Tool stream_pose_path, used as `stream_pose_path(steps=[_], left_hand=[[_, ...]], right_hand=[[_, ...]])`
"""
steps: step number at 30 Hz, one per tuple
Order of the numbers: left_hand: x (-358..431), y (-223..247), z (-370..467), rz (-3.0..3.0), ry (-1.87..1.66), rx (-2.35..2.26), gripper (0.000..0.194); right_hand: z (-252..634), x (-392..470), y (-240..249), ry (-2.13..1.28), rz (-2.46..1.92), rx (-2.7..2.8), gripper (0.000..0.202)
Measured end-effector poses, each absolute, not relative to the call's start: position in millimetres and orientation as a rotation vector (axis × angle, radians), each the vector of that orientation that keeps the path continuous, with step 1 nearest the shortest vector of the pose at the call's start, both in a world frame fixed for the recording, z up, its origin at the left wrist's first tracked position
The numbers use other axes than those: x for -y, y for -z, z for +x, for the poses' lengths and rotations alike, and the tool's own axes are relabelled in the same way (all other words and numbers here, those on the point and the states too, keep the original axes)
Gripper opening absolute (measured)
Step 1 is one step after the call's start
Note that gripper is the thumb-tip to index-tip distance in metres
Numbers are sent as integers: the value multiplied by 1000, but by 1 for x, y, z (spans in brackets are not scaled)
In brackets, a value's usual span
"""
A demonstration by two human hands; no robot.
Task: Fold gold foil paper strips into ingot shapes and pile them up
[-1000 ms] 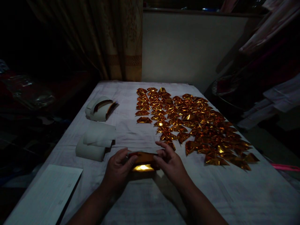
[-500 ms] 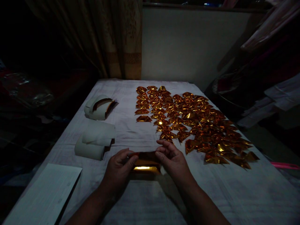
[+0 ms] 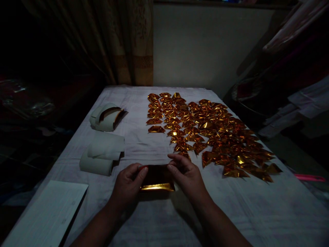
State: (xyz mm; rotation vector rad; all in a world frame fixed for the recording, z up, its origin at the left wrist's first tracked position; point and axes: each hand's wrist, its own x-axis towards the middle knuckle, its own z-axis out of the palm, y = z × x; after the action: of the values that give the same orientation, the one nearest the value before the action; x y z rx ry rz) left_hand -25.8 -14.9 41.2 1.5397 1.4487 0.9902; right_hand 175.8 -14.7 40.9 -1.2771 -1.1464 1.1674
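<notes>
A gold foil sheet point(image 3: 158, 177) is stretched between my two hands above the near part of the table. My left hand point(image 3: 131, 181) pinches its left end between thumb and fingers. At the right end, my right hand point(image 3: 186, 175) grips the foil with the thumb and forefinger, the other fingers curled behind. The sheet's upper part looks dark, while a bright fold runs along its lower edge. Just beyond my right hand lie many folded gold foil pieces point(image 3: 205, 125), in rows on the left and heaped together on the right.
Curled pale sheets point(image 3: 106, 118) lie at the table's left, with more curled sheets point(image 3: 106, 145) nearer. A flat white board point(image 3: 48, 212) rests at the near left on the cloth-covered table point(image 3: 133, 147). Curtain point(image 3: 140, 44) and wall stand behind; a pink item point(image 3: 309, 177) is at right.
The foil has tilted, so its dark inner face shows more and the bright fold looks narrower. Both hands have shifted slightly left in view, along with the whole scene.
</notes>
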Motion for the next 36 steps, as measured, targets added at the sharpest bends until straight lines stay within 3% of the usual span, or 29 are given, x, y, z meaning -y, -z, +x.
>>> stream_pose_path(steps=[5, 14, 22, 36], left_hand=[[9, -37, -28, 1966, -1022, -1561, 34], [0, -27, -30, 2353, -753, -1779, 29], [-2, -23, -28, 2380, -656, -1841, 22], [-3, -20, -27, 2387, -638, -1837, 27]], right_hand=[[172, 11, -33, -991, -1390, 1281, 27], [165, -1, -17, -628, -1476, 1640, 23], [163, -7, -7, -464, -1547, 1834, 21], [162, -7, -7, -368, -1588, 1956, 16]])
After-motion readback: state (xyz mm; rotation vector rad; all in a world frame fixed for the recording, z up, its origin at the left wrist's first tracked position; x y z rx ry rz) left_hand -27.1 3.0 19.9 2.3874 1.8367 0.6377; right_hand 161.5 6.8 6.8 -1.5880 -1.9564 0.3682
